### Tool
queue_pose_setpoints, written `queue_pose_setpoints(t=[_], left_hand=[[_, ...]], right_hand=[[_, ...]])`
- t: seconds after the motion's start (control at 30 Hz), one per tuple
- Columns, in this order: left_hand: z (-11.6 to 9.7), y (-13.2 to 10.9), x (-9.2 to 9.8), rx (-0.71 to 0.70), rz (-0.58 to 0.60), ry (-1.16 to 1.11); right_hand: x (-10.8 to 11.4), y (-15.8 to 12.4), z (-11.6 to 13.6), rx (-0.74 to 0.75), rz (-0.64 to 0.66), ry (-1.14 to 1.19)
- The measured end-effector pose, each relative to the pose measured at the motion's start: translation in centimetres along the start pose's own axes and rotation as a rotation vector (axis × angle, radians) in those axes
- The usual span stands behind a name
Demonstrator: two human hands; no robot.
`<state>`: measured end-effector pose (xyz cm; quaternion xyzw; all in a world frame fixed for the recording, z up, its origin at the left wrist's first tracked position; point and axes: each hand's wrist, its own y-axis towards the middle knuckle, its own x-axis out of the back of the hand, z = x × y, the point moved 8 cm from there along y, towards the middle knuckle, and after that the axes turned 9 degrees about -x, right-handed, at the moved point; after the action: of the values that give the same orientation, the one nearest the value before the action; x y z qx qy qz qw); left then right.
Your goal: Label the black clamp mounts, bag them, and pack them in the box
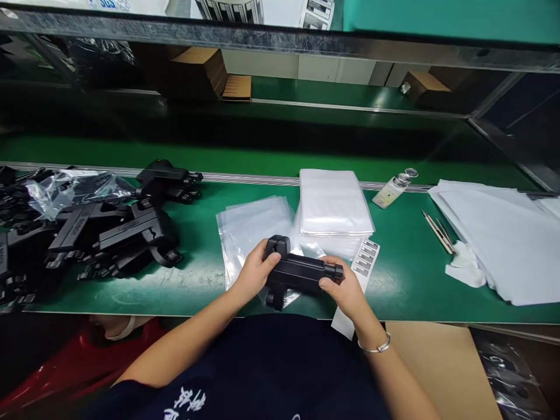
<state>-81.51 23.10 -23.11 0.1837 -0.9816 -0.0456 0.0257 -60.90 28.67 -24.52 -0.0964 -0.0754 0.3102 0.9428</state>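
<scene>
A black plastic device (301,273) is held level between both hands, above the front of the green bench. My left hand (256,269) grips its left end near a rounded knob, thumb on top. The fingers of my right hand (345,289) close around the narrower right end. Beneath and behind the device lie loose clear bags (254,224), with a thick stack of clear bags (335,204) to their right. A strip of printed labels (365,259) runs beside my right hand and hangs over the bench edge.
Several black devices (131,233) are piled at the left, a crumpled clear bag (79,189) on top. At the right are a small bottle (389,189), tweezers (438,232) and white sheets (503,239). A metal-edged shelf (280,44) crosses above; an open carton (441,367) is below.
</scene>
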Motion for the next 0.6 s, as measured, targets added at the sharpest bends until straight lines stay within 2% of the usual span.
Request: queue_pose_setpoints(t=[0.07,0.13,0.23,0.27,0.33,0.4,0.47,0.53,0.6], left_hand=[[0.1,0.8,1.5,0.066,-0.087,-0.106],[0.2,1.7,4.0,0.126,-0.268,-0.223],[0.2,2.6,7.3,0.172,-0.542,-0.39],[0.2,2.8,7.8,0.183,-0.586,-0.429],[0.5,2.9,7.9,0.225,-0.594,-0.479],[0.9,2.7,7.3,0.266,-0.535,-0.483],[1.2,2.1,6.7,0.272,-0.456,-0.448],[1.2,1.4,6.4,0.229,-0.372,-0.376],[0.6,0.7,6.3,0.141,-0.291,-0.248]], right_hand=[[-0.2,0.3,0.7,0.09,0.085,-0.115],[-1.5,0.5,0.8,0.2,0.177,-0.389],[-5.8,0.6,-1.2,0.309,0.319,-0.91],[-7.5,0.7,-1.9,0.325,0.342,-1.02],[-10.3,1.3,-2.6,0.324,0.326,-1.11],[-12.1,2.0,-2.3,0.308,0.286,-1.084],[-11.9,2.7,-1.0,0.298,0.248,-0.945],[-9.1,3.4,0.8,0.232,0.129,-0.669],[-4.7,3.8,1.5,0.09,-0.009,-0.302]])
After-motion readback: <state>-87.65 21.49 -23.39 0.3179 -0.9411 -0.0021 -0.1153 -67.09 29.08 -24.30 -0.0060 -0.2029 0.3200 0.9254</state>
